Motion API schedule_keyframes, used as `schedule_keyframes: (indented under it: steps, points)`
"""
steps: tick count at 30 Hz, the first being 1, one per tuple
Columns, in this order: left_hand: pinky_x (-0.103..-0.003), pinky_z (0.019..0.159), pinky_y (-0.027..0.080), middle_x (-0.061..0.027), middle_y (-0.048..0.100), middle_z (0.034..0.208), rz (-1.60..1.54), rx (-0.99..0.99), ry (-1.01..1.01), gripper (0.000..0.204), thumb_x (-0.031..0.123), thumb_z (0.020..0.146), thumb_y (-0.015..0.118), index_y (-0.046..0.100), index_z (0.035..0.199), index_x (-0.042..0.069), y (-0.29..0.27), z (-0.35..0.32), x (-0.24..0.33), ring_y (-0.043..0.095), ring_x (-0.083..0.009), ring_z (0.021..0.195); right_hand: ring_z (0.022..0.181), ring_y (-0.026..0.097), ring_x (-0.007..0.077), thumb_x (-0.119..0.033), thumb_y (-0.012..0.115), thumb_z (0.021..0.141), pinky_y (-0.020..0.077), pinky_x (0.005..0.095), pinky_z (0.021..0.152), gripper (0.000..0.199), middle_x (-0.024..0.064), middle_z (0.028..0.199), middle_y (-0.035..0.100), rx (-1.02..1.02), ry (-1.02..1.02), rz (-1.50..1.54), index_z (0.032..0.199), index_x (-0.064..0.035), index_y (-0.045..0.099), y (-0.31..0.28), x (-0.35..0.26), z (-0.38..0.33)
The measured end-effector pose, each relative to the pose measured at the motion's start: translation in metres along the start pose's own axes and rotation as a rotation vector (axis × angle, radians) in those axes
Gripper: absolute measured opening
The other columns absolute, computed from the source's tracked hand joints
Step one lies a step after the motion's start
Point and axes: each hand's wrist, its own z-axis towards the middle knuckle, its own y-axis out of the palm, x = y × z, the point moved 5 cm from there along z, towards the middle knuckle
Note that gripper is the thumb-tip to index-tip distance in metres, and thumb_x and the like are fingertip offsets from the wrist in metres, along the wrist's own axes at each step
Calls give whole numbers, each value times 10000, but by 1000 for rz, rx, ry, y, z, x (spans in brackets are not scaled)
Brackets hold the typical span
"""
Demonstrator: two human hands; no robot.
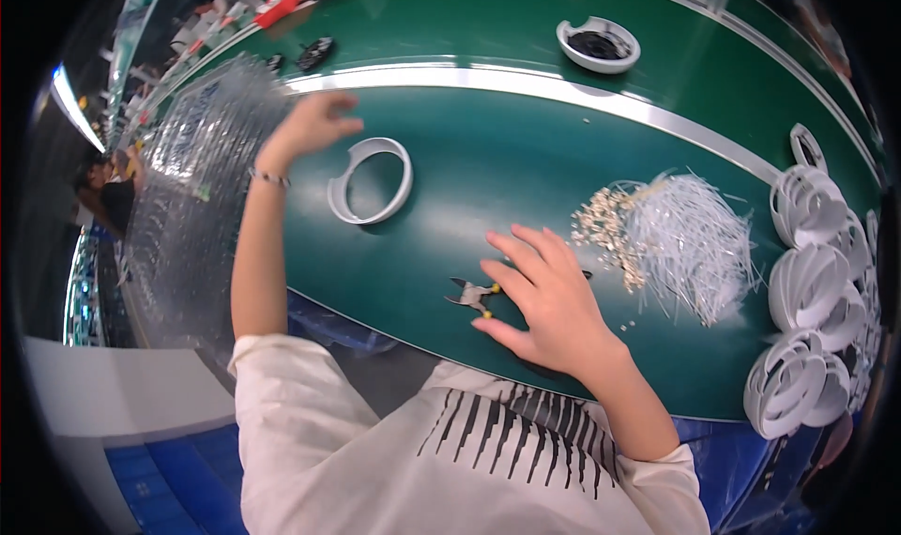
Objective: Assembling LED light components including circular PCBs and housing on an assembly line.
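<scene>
A: What takes up most of the view?

B: A green work surface (526,160), curved by the lens, with a pale strip running across it. At its left edge sits a big heap of clear plastic bags (202,188).

A: And on the right?

B: Stacks of white plastic rings (812,300) along the rim, and beside them a pile of thin white plastic strips (694,239) with small beige offcuts (605,221) at its left side.

A: Where are the hands?

B: The left hand (314,122) is raised near the bags, fingers loosely curled; I can't tell whether it grips anything. A single white ring (371,180), open on one side, lies flat just right of that wrist, apart from it.

A: The right one?

B: The right hand (544,296) lies spread open, palm down, over small cutting pliers (477,296) with yellow-tipped handles. It covers the handles, not closed around them; the metal jaws poke out to the left.

A: Anything further off?

B: A round white part with a dark centre (598,45) beyond the strip.
</scene>
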Motion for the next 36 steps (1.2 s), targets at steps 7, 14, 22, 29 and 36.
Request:
schedule_keyframes:
  steps: [7, 14, 22, 29, 36]
  points:
    - [-349, 717, 502, -155, 656, 807, -57, 109, -117, 225, 64, 680, 615, 652, 897, 18, 47, -59, -15, 641, -290, 770, 1207, 372, 376, -258, 768, 620, 330, 501, 976, 581, 161, 1307, 412, 4, -5, 48, 1102, -25, 543, 14, -13, 3]
    - [-294, 599, 520, -127, 635, 873, -147, 206, 471, 246, -43, 684, 595, 617, 923, 9, 55, -30, 105, 636, -224, 699, 1277, 196, 491, -373, 842, 487, 220, 620, 977, 1090, 267, 1418, 164, 141, 168, -187, 1345, -25, 268, 7, 15, 35]
    - [-295, 580, 505, -150, 601, 923, -161, 167, 397, 344, -112, 704, 568, 562, 1036, -24, 65, -24, 129, 613, -241, 775, 1266, 255, 456, -370, 853, 417, 255, 568, 993, 1196, 312, 1391, 187, 93, 325, -266, 1342, 59, 228, 21, 41, 49]
    - [-219, 533, 460, -110, 618, 975, -149, 192, 515, 297, 13, 821, 582, 549, 1116, -2, 61, -27, 131, 595, -140, 779, 1304, 181, 467, -374, 815, 414, 275, 614, 970, 1217, 320, 1405, 163, 88, 267, -407, 1390, 7, 196, 29, 35, 48]
    - [-184, 646, 416, -45, 594, 921, -332, 265, 341, 240, 171, 922, 526, 556, 1058, -25, -16, 88, 42, 548, -82, 832, 1293, 167, 494, -264, 797, 414, 253, 601, 975, 1189, 316, 1408, 133, 294, 302, -108, 1378, 36, 169, 0, 38, 34]
